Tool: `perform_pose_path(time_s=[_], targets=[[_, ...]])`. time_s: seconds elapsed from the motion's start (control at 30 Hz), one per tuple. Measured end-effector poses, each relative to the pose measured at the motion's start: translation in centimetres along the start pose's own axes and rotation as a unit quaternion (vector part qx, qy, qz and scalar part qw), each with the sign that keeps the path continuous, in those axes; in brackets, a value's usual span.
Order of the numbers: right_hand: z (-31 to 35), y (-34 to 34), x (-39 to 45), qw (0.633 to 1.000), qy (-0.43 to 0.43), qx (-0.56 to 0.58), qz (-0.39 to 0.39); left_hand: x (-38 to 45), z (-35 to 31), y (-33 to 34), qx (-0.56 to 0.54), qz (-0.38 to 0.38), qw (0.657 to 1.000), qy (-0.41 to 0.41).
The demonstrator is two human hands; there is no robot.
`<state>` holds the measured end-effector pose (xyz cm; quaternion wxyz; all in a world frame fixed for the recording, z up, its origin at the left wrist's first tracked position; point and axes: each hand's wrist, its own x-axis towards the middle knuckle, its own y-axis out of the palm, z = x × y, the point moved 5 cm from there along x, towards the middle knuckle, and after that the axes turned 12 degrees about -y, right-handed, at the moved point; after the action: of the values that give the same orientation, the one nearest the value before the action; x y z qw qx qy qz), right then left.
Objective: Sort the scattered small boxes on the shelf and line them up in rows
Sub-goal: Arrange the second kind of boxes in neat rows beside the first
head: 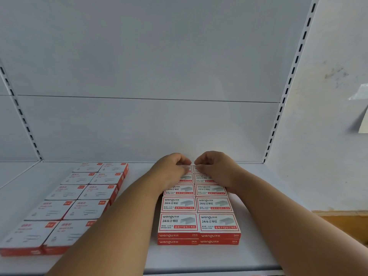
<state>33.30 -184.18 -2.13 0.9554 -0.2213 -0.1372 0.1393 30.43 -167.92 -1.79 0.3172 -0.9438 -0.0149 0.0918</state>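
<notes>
Red-and-white staple boxes point(199, 214) form a tidy block two wide and two layers deep, running from near the front edge of the shelf point(179, 257) to its back wall. Both hands reach to the far end of that block, close to the back edge. The left hand point(171, 168) and right hand point(214, 166) sit knuckle to knuckle with fingers curled down over the rearmost pair of boxes; whether they pinch those boxes or only press on them I cannot tell, since the fingertips are hidden. Holding both at once, side by side, would square the last pair against the wall and against each other, so the two columns end flush. Toward the left edge lies a second block, the paper-clip boxes point(73, 204), also two wide and already lined up, slightly angled to the staple block. No loose boxes show, so the sorting looks nearly finished.
</notes>
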Motion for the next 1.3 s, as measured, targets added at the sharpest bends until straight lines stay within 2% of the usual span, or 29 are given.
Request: perform_pose_path(time_s=[0.13,0.43,0.77,0.83,0.93,1.03,1.1,1.3], targets=[[0.1,0.0,0.2,1.000,0.009,0.021,-0.004,-0.1,-0.1,0.0,-0.009,0.008,1.000,0.006],[0.5,0.5,0.0,0.998,0.026,0.016,0.047,0.1,-0.2,0.0,-0.008,0.006,1.000,-0.006],[0.6,0.4,-0.3,0.999,0.027,0.016,0.011,0.3,0.1,0.1,-0.008,-0.007,1.000,-0.010],[0.2,-0.1,-0.4,0.995,0.048,0.079,-0.046,0.6,0.2,-0.3,-0.059,-0.025,0.998,-0.006],[-0.1,-0.9,-0.9,0.951,0.107,0.262,-0.126,0.8,1.1,-1.1,-0.228,-0.047,0.972,-0.034],[-0.2,-1.1,-1.1,0.934,0.119,0.312,-0.125,0.9,1.7,-1.0,-0.364,-0.013,0.929,-0.064],[0.0,-0.8,-1.1,0.937,0.108,0.313,-0.110,1.0,1.6,-0.6,-0.387,0.014,0.919,-0.070],[0.7,-0.1,-0.9,0.955,0.090,0.270,-0.089,1.0,1.2,0.0,-0.362,0.019,0.930,-0.063]])
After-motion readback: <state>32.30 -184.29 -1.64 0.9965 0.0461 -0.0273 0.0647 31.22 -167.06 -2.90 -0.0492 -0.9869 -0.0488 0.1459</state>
